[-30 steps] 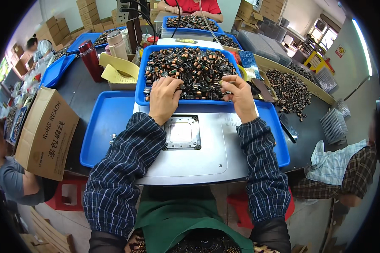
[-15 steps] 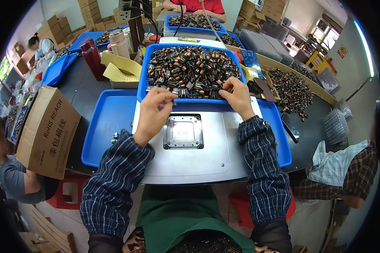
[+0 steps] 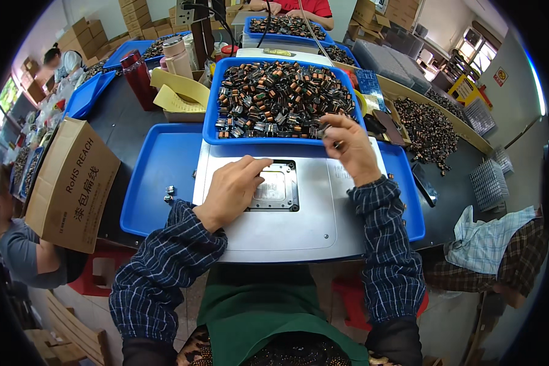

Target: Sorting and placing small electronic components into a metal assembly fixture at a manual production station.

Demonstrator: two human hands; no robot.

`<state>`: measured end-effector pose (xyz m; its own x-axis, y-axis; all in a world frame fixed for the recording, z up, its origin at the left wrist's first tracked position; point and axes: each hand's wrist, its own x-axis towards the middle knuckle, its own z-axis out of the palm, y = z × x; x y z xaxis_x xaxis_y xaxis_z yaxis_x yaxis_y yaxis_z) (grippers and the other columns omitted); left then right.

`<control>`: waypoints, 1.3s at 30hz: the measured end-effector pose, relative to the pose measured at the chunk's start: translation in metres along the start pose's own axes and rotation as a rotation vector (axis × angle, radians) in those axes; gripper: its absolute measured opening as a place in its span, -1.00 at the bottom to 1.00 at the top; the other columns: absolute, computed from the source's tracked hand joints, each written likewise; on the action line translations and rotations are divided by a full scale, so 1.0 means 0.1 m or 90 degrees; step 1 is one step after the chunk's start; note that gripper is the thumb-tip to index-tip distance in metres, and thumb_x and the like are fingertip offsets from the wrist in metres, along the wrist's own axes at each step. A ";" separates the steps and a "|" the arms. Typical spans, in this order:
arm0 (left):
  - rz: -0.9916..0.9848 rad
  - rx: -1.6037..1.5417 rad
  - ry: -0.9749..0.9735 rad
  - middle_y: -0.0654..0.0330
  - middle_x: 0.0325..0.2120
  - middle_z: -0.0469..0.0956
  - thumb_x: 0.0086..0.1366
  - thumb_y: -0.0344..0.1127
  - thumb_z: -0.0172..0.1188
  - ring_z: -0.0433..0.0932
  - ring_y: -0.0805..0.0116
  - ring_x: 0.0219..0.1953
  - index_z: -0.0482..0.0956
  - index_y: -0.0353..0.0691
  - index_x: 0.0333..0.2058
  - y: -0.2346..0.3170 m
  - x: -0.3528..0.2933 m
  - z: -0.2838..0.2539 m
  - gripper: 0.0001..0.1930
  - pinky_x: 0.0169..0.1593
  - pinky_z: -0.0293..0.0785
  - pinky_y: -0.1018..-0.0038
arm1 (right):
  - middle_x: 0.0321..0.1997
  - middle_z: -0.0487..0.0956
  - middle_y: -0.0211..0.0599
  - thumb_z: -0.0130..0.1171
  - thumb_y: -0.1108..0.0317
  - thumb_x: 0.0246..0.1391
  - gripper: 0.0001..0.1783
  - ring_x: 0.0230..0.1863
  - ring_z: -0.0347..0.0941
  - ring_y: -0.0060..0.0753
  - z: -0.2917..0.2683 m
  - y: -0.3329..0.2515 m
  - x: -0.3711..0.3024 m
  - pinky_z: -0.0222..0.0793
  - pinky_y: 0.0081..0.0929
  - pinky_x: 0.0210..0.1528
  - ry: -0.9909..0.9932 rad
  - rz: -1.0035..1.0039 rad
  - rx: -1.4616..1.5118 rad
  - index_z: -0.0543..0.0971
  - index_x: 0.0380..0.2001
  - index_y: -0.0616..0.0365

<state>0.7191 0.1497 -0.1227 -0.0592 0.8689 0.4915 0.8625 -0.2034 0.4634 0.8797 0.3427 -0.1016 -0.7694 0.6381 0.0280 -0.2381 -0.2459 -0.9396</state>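
My left hand (image 3: pixel 233 190) is at the left edge of the square metal fixture (image 3: pixel 276 186) set into a silver plate (image 3: pixel 287 235). Its fingers are drawn together, index finger at the fixture's upper part; anything they hold is hidden. Just above the plate, by the near right corner of a blue tray (image 3: pixel 238 141), my right hand (image 3: pixel 355 149) is raised in a pinch. A small coil (image 3: pixel 324 130) shows between its thumb and fingers, partly covered. Heaped in that tray are many small copper-and-black coils (image 3: pixel 280 97).
Flat blue trays lie left (image 3: pixel 149 201) and right (image 3: pixel 402 201) of the plate; a few coils (image 3: pixel 169 193) sit in the left one. A phone (image 3: pixel 424 184) and a coil pile (image 3: pixel 430 131) are at right. A carton (image 3: pixel 73 186), red flask (image 3: pixel 138 82) and co-workers surround the table.
My left hand has come down from the tray's near edge to the fixture. My right hand has lifted back from the coil heap with a small coil in its pinch. The view has shifted slightly.
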 end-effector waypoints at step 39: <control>0.072 -0.007 -0.084 0.07 -0.43 0.46 -0.01 -0.56 0.09 0.44 0.15 -0.35 0.51 -0.36 -0.31 -0.06 0.04 0.12 -0.78 -0.25 0.39 0.38 | -0.60 0.47 -0.36 0.21 0.27 -0.14 -0.78 -0.64 0.35 -0.56 0.13 0.10 0.21 0.20 -0.62 -0.66 0.110 -0.216 -0.587 0.54 -0.48 0.22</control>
<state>0.7193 0.1598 -0.1323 0.1047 0.8916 0.4405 0.8544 -0.3073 0.4190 0.8531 0.3441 -0.1062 -0.6316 0.6854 0.3624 0.1813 0.5850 -0.7905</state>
